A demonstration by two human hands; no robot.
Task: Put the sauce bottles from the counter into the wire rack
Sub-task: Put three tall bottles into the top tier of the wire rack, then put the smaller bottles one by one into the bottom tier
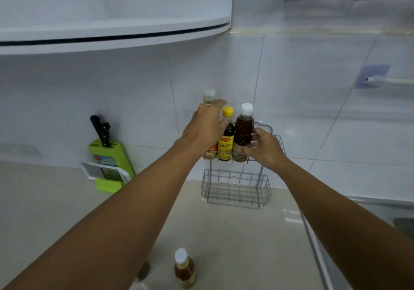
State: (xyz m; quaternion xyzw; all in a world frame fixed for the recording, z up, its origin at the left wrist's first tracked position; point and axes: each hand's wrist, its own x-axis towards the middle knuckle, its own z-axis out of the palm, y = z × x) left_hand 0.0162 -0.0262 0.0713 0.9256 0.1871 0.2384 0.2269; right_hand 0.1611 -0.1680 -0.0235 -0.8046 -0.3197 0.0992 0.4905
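Three sauce bottles stood in the wire rack's (237,191) upper tier; the left hand (205,126) wrapped the clear-capped bottle (208,97), hiding its body; the right hand (264,146) gripped the dark bottle (244,133); the yellow-capped bottle (226,142) stood between; a fourth bottle (184,267) remained on the counter (235,245), its base cut off.

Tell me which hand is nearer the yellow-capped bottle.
Left. The left hand touches the yellow-capped bottle; the right hand is beyond the dark bottle.
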